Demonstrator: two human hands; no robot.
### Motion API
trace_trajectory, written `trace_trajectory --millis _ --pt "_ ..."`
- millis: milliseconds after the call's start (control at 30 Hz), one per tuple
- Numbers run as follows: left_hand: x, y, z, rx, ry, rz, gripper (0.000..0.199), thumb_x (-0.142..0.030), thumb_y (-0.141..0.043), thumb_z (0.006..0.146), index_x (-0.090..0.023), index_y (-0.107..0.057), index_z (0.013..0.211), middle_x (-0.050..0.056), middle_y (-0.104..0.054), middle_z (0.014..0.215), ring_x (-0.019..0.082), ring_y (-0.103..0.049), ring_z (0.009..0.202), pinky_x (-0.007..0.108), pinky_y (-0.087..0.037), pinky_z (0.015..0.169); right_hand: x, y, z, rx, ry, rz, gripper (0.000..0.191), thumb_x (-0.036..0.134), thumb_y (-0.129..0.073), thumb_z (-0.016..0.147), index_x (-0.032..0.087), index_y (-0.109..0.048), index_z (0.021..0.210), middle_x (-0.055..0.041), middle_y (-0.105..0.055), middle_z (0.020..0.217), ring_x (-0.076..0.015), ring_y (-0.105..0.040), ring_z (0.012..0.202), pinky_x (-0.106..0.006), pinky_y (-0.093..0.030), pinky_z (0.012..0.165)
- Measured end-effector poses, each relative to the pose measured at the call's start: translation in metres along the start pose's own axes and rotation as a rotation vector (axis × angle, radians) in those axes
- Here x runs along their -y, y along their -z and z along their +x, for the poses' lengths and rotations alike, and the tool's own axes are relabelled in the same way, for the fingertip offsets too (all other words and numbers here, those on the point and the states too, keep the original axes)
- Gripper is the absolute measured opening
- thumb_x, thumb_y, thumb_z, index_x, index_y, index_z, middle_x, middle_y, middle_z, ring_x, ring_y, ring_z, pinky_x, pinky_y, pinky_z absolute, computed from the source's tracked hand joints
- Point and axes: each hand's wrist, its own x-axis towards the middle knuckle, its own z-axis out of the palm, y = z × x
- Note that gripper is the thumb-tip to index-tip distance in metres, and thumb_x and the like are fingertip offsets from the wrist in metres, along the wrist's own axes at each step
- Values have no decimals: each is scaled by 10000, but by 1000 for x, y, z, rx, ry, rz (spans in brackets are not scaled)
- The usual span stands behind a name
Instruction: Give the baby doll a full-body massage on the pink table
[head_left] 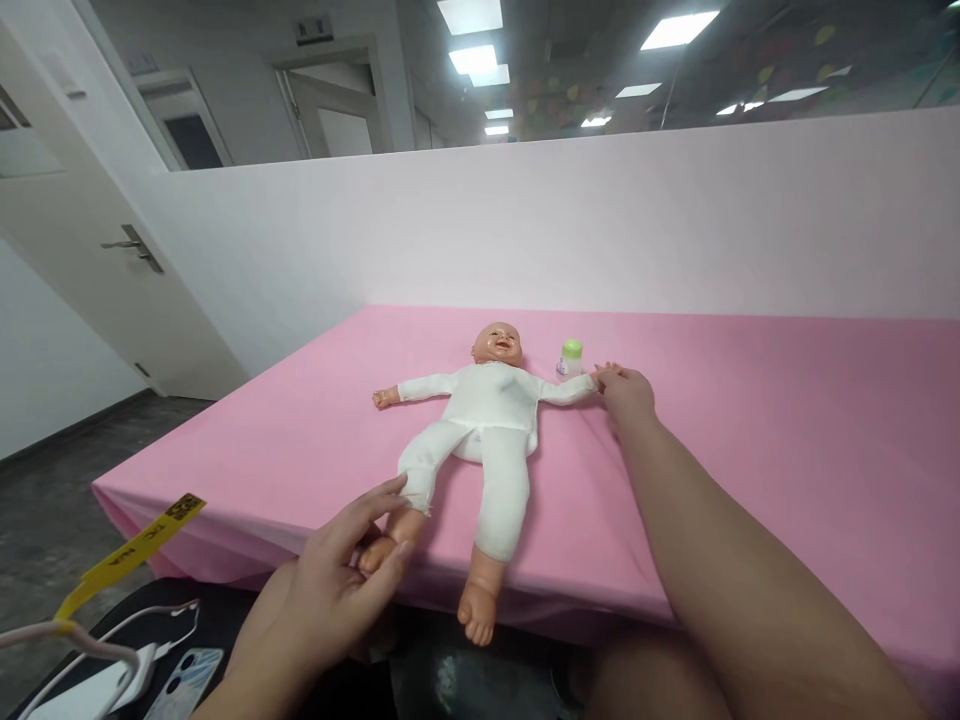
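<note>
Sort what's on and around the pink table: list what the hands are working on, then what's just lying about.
In hand:
- baby doll, on its back
- left hand gripping one doll foot
- right hand at the doll's outstretched hand

Lying about:
- small green-capped bottle
- yellow tag
- phone and white cable

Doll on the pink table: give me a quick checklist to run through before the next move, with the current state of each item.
1. Left hand has the doll's foot: ok, its fingers wrap around it near the table's front edge.
2. Right hand at the doll's far hand: ok for touching it; whether it grips, cannot tell.
3. Doll lying flat: ok, on its back with arms spread on the pink table.
4. Other leg supported: not ok, that foot hangs over the front edge.
5. Small green-capped bottle out of the way: not ok, it stands upright close beside the right hand.
6. White suit on properly: ok on trunk, arms and legs; fastenings cannot tell.
</note>
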Motion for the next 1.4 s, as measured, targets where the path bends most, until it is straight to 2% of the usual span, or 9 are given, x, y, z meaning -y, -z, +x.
trace_trajectory --millis 233,367,433,500,667,767,1000,1133,1400 --pt "-24 4 -1 10 -166 116 248 -333 -694 883 -350 -793 1110 29 -782 1275 295 -803 1004 380 -692 797 -8 17 9 -58 -149 -144 433 322 -723 765 225 -735 1187 -134 -743 1005 -326 -706 907 -430 -586 785" --pt "-15 3 15 -27 -111 80 255 -392 -681 891 -310 -787 1108 23 -817 1010 241 -773 751 331 -622 621 -4 19 10 -117 -146 -197 418 295 -716 751 230 -764 1161 -158 -754 1083 -349 -707 1017 -434 -572 875" --pt "-6 1 41 -43 -31 96 241 -440 -653 918 -290 -783 1054 -13 -758 763 200 -670 568 319 -545 564 -2 19 10 -137 -133 -214 443 291 -706 754 223 -764 1188 -161 -751 1171 -354 -699 1089 -443 -555 936" --pt "2 -2 81 -58 34 119 253 -465 -600 947 -282 -771 985 -24 -710 688 204 -646 585 325 -512 605 0 19 8 -143 -118 -225 443 285 -695 757 223 -767 1189 -146 -752 1207 -345 -696 1106 -439 -541 959" --pt "24 -19 199 -9 126 362 317 -405 -599 876 -257 -762 1104 67 -779 1111 296 -712 982 377 -509 754 4 21 2 -175 -82 -237 237 258 -645 775 218 -783 965 -95 -785 1008 -294 -697 938 -382 -525 861" --pt "48 -30 238 -19 203 379 442 -398 -599 852 -257 -740 1247 113 -734 1287 341 -684 1127 400 -515 801 6 24 2 -207 -46 -225 203 249 -617 796 220 -772 924 -75 -781 926 -269 -686 874 -363 -508 829" --pt "104 -25 243 -37 313 237 465 -482 -643 842 -307 -735 1262 71 -735 1331 335 -708 1100 402 -525 815 6 24 3 -224 29 -152 215 284 -613 821 225 -780 943 -46 -786 973 -241 -681 890 -344 -507 836" --pt "120 -9 248 45 452 226 505 -603 -647 828 -274 -729 1202 83 -802 1077 344 -725 988 401 -506 743 21 19 -10 -193 94 -92 273 316 -611 846 213 -798 1016 -41 -771 919 -215 -652 773 -331 -506 753" --pt "144 -9 255 310 406 305 595 -429 -817 559 -282 -758 1132 99 -783 1104 363 -728 934 374 -506 747 99 30 -100 -18 465 30 237 374 -656 930 197 -796 1003 -36 -734 832 -178 -594 669 -305 -474 635"
